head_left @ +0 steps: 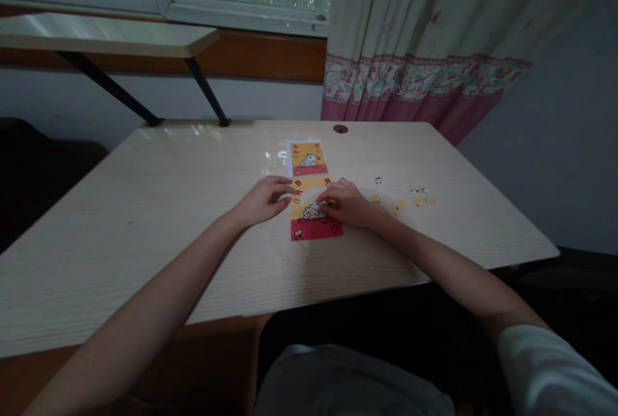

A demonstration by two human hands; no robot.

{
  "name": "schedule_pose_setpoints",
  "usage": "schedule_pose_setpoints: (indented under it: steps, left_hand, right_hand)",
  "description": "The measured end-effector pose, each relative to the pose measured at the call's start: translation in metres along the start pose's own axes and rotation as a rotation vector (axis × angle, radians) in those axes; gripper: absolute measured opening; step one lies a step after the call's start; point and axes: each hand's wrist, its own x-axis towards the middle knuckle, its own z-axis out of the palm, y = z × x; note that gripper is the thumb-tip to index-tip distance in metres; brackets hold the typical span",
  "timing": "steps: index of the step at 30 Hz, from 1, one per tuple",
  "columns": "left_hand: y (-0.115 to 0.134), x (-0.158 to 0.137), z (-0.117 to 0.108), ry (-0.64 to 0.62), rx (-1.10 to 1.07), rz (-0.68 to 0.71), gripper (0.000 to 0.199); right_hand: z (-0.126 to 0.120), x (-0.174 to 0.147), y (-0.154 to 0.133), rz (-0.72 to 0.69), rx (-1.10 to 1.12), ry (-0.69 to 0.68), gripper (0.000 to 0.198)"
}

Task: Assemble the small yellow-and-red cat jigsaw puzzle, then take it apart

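A jigsaw puzzle [316, 229] in yellow and red lies on the table, with a pale gap in its upper middle and a white cartoon animal below that. My left hand [263, 202] rests at its left edge, fingers and thumb apart, fingertips touching the border. Over the right side of the puzzle, my right hand [347, 202] has thumb and fingers pinched together beside the gap, on what looks like a small puzzle piece, mostly hidden by the fingers. Just above the puzzle lies a reference picture [309, 158] with the same yellow and red design and a white border.
Several loose puzzle pieces [419, 191] are scattered on the table [193, 165] to the right, beyond my right forearm. A raised shelf [106, 39] on black legs stands at the back left. A cable hole [340, 129] sits near the back edge, before the curtain [410, 78].
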Motion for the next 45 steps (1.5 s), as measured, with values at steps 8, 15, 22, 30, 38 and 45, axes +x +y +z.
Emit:
schedule_pose_setpoints:
  steps: [8, 15, 22, 30, 38, 45]
  left_hand:
    - [0.0, 0.0, 0.001, 0.002, 0.005, 0.006, 0.026]
    - [-0.001, 0.0, 0.001, -0.005, -0.007, -0.005, 0.027]
    - [0.0, -0.001, 0.0, -0.002, 0.002, 0.001, 0.027]
    - [0.0, -0.001, -0.001, -0.018, 0.023, 0.023, 0.027]
    - [0.002, -0.001, -0.001, -0.043, 0.021, 0.031, 0.028]
    - [0.0, -0.002, -0.001, -0.039, 0.042, 0.045, 0.029]
  right_hand:
    - [-0.008, -0.003, -0.008, -0.109, -0.052, -0.062, 0.022]
    - [-0.012, -0.006, -0.021, -0.225, -0.214, -0.166, 0.03]
    - [-0.013, -0.009, -0.022, -0.24, -0.252, -0.216, 0.034]
    - [-0.03, -0.008, -0.009, -0.086, -0.014, -0.166, 0.032]
    - [-0.087, -0.019, 0.064, 0.175, -0.172, 0.015, 0.027]
    - [-0.109, -0.039, 0.1, 0.452, -0.23, -0.039, 0.028]
